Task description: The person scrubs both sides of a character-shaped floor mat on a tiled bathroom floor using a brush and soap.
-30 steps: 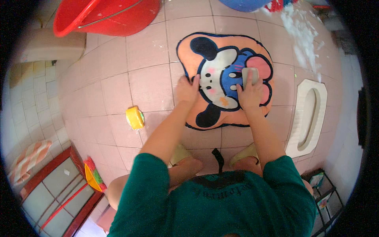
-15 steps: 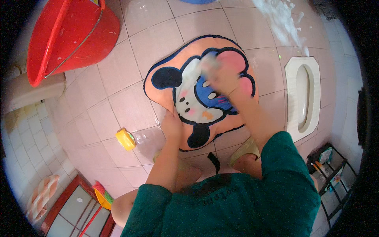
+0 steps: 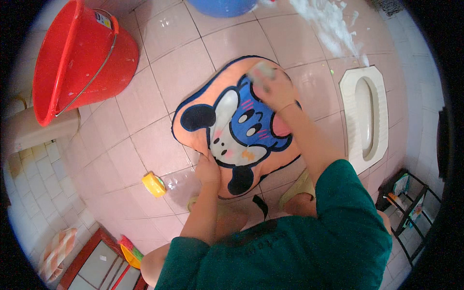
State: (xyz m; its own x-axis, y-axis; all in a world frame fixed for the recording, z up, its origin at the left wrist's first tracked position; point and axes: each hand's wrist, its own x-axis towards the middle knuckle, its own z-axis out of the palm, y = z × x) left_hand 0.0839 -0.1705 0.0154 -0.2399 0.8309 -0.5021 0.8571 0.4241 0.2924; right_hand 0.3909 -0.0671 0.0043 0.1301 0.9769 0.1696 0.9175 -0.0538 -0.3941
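A cartoon floor mat, peach with a dark border, lies on the tiles in front of me. It shows a blue face and a white dog-like face with black ears. My left hand pinches the mat's near left edge, thumb on top. Near the far edge, my right hand is closed around a pale, block-shaped scrubber, pressed to the mat. Motion blur hides whether it is a brush or a sponge. An orange-brown smear marks the white face.
A red bucket stands far left, a blue basin at the far edge. White foam lies on the floor beyond the squat toilet. A clear container with a yellow lid lies left. A black rack stands right.
My right hand has moved with the scrubber toward the mat's far edge, uncovering the blue face. My left hand keeps its grip. The view has shifted, showing more of the basin.
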